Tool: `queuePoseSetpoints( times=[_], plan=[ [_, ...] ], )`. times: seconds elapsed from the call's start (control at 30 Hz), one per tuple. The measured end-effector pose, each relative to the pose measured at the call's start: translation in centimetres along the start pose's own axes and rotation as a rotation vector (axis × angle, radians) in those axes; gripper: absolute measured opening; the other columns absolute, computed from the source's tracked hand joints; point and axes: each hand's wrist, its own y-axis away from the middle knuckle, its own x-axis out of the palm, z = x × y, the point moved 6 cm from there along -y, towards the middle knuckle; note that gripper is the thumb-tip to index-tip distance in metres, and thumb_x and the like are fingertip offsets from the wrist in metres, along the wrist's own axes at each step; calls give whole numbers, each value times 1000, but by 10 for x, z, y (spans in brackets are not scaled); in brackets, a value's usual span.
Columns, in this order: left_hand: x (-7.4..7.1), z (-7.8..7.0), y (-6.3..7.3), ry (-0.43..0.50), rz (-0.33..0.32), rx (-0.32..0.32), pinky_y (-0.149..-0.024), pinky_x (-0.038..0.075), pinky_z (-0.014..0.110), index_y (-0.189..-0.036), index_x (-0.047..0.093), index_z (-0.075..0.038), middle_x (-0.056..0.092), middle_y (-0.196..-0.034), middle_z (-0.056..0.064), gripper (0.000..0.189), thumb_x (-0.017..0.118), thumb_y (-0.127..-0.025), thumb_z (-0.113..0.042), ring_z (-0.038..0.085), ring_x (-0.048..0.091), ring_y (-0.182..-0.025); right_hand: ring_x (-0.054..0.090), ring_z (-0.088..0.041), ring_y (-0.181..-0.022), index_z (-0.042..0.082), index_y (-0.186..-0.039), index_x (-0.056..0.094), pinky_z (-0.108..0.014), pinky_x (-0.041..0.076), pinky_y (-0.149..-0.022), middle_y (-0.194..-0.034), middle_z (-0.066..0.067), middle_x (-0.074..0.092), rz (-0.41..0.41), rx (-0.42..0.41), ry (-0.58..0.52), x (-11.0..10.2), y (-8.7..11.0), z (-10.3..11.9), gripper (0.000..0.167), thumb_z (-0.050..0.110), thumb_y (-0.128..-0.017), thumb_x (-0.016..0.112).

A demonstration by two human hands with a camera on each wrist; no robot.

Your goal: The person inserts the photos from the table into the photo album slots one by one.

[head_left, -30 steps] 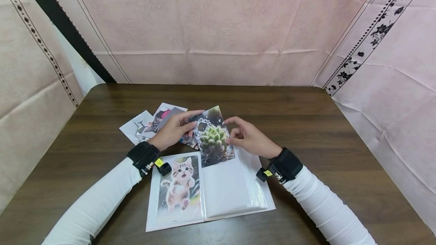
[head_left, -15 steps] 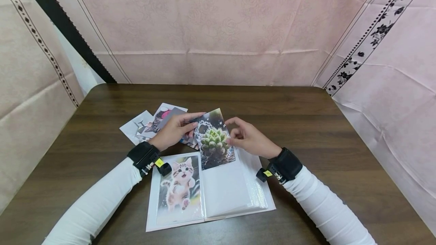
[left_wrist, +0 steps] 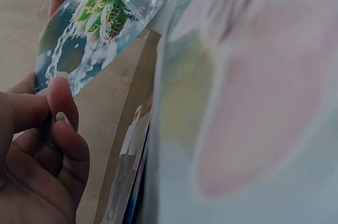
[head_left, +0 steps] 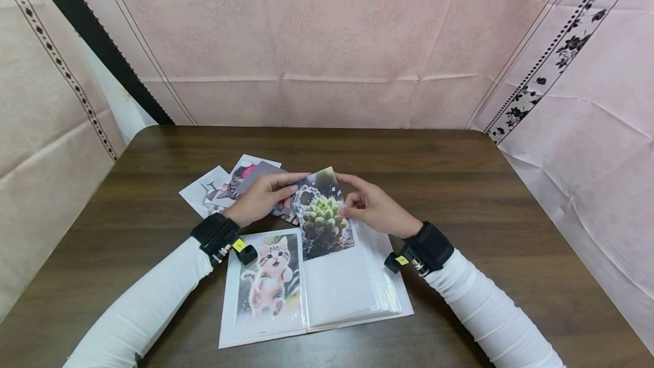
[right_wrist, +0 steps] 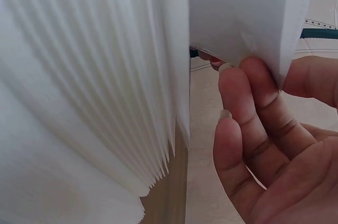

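A photo of a green succulent (head_left: 323,214) slants over the right page of an open photo album (head_left: 337,288), its lower end over the clear sleeve. In the left wrist view, clear plastic covers part of the succulent photo (left_wrist: 97,15). My left hand (head_left: 263,195) pinches the photo's upper left edge between thumb and fingers. On the opposite edge, my right hand (head_left: 375,203) pinches it. The right wrist view has my right hand (right_wrist: 269,123) beside the fanned white pages (right_wrist: 105,76). A kitten photo (head_left: 271,277) fills the album's left page.
Several loose photos (head_left: 204,189) lie overlapping behind my left hand, partly hidden by it. The album rests on a brown wooden table (head_left: 434,163). Pale patterned cloth (head_left: 327,44) hangs behind the table and at its sides.
The succulent photo has slid slightly down the right page, toward me. My left fingers have come down a little with it, and my right index finger has straightened along the photo's edge.
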Motion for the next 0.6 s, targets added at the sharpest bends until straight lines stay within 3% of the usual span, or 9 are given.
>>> queuePoseSetpoints(
  times=[0.23, 0.6],
  plan=[
    [2, 1, 1, -8, 19, 6, -57, 42, 31, -144, 57, -27, 57, -83, 10, 40, 51, -107, -15, 39, 55, -75, 58, -20, -76, 13, -160, 26, -27, 44, -71, -81, -9, 68, -9, 1, 25, -1, 0, 1, 78, 6, -95, 69],
    [3, 0, 1, 6, 54, -1, -57, 44, 34, -145, 57, -27, 58, -81, 11, 41, 51, -107, -14, 39, 53, -73, 59, -21, -74, 14, -162, 22, -26, 45, -70, -77, -8, 66, 3, -29, 29, -1, 0, 1, 80, 4, -96, 67]
  ],
)
